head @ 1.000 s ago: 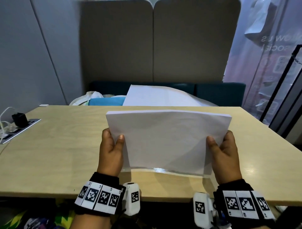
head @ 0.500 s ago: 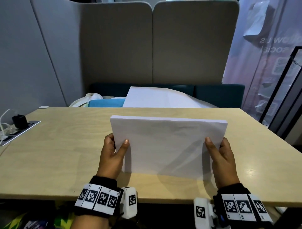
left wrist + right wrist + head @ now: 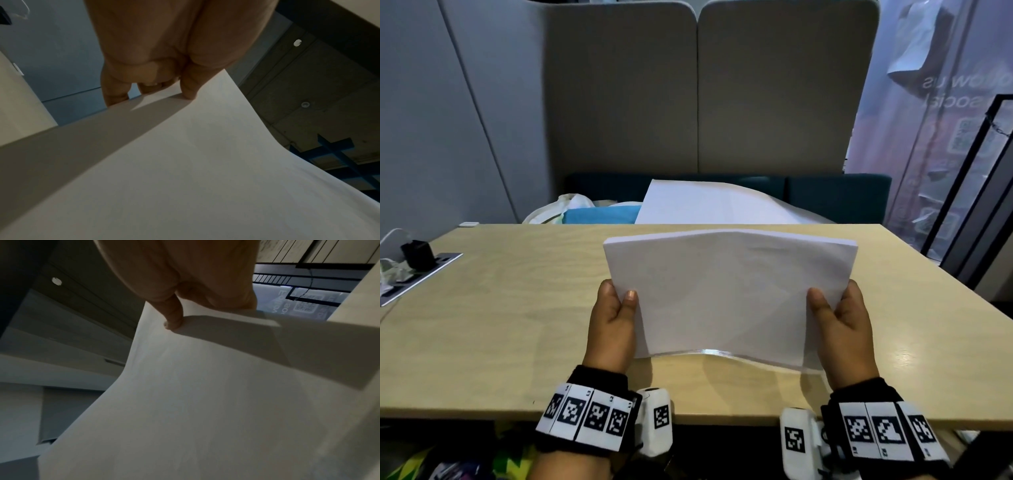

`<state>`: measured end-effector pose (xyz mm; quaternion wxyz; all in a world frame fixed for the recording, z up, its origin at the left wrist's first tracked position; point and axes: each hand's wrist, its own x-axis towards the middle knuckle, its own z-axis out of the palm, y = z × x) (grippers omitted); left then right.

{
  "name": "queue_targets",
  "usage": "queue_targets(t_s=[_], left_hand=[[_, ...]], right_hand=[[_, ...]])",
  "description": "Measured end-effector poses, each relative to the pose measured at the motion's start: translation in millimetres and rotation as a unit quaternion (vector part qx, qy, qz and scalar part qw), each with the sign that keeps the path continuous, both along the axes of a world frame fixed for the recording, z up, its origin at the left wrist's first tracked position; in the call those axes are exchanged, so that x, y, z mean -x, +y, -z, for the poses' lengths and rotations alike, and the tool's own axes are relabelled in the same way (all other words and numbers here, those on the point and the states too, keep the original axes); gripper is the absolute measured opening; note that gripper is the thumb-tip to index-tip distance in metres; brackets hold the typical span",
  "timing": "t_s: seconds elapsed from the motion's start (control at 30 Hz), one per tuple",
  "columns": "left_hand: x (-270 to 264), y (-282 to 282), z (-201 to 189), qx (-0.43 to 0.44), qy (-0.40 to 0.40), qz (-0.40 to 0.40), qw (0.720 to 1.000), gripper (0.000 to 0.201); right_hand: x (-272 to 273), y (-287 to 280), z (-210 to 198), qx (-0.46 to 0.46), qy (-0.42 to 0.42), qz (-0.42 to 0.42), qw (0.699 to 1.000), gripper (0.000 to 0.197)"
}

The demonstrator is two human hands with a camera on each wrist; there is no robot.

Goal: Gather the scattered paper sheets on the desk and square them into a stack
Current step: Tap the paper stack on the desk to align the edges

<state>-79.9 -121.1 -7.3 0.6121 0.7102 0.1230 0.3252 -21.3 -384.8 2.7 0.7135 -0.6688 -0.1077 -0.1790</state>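
Note:
A stack of white paper sheets (image 3: 726, 294) stands nearly upright over the wooden desk (image 3: 500, 325), its lower edge bowed just above the desktop. My left hand (image 3: 616, 315) grips the stack's left edge, thumb on the near face, fingers behind. My right hand (image 3: 839, 318) grips the right edge the same way. In the left wrist view the left hand (image 3: 164, 78) pinches the paper stack (image 3: 185, 162). In the right wrist view the right hand (image 3: 185, 301) holds the paper stack (image 3: 195, 402) with the thumb pressed on it.
A power strip with a black plug (image 3: 417, 263) sits in the desk's left edge. Beyond the far edge lie a large white sheet (image 3: 715, 205), a blue item (image 3: 602, 216) and a white bag (image 3: 561, 207) on a dark bench. A black frame (image 3: 976, 212) stands at right.
The stack dropped down onto the desk half a second ago and has now been lifted slightly again, its lower edge bowing. Both hands keep their grip on its sides.

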Motion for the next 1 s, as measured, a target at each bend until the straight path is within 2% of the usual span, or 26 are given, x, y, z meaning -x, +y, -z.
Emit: queue_targets(t_s=[0.53, 0.6, 0.67, 0.73, 0.8, 0.9, 1.0], left_hand=[[3, 0, -3, -0.030, -0.039, -0.017, 0.999, 0.006], [4, -2, -3, -0.018, -0.043, -0.015, 0.999, 0.015], [6, -4, -7, -0.004, -0.059, -0.009, 0.998, 0.039], [9, -5, -15, -0.013, -0.080, -0.008, 0.997, 0.064], [10, -8, -25, -0.066, -0.101, -0.013, 0.993, 0.068], [10, -14, -33, -0.171, -0.110, -0.038, 0.978, 0.046], [10, -15, -31, -0.198, -0.109, -0.048, 0.973, 0.038]], right_hand=[[4, -3, -4, 0.021, -0.031, 0.012, 0.999, 0.026], [6, -1, -6, 0.024, -0.050, 0.023, 0.998, 0.036], [10, -1, -10, 0.060, -0.089, 0.044, 0.993, 0.058], [15, 3, -19, 0.134, -0.135, 0.079, 0.979, 0.067], [19, 8, -26, 0.203, -0.182, 0.114, 0.955, 0.053], [21, 13, -30, 0.269, -0.218, 0.144, 0.927, 0.029], [21, 14, -31, 0.280, -0.233, 0.146, 0.920, 0.024]])
